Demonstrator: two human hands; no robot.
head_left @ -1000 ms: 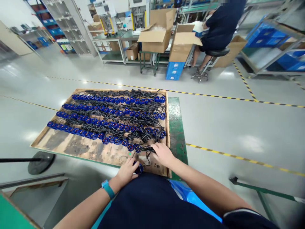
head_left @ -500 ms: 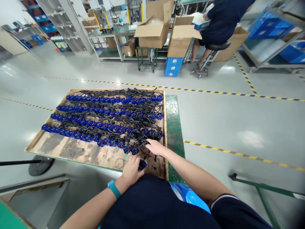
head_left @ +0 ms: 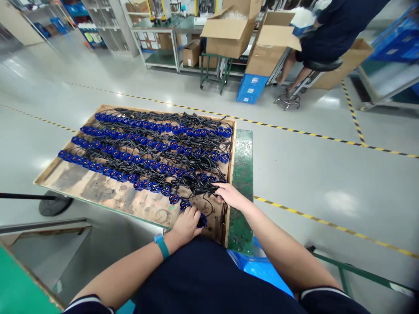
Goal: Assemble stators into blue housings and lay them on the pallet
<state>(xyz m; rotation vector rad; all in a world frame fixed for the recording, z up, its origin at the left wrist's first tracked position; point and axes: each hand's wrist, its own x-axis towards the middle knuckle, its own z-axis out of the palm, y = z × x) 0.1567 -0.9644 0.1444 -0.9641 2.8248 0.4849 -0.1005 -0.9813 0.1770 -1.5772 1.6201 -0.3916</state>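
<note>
My left hand [head_left: 187,224] is closed around a round blue part [head_left: 202,220] with a black cable, near the front edge of a wooden tray [head_left: 209,233]. Its fingers hide much of that part. My right hand [head_left: 229,194] is closed on a bundle of black cable [head_left: 206,188] at the tray's right side, with the fingertips over the cable's end. Just ahead of my left hand sits another round blue part [head_left: 185,204]. Several rows of these blue parts [head_left: 131,158] stretch away to the left, black cables heaped between the rows.
The tray rests on a green tabletop [head_left: 244,183]. A blue bag or bin [head_left: 258,266] is below at my front. Beyond a yellow-black floor line, a co-worker [head_left: 340,30] sits on a stool [head_left: 322,65] beside open cardboard boxes [head_left: 225,37] and blue crates [head_left: 251,87].
My right hand has shifted right, drawing the black cable along. My left hand has moved slightly right with the blue part. The camera view has tilted a little.
</note>
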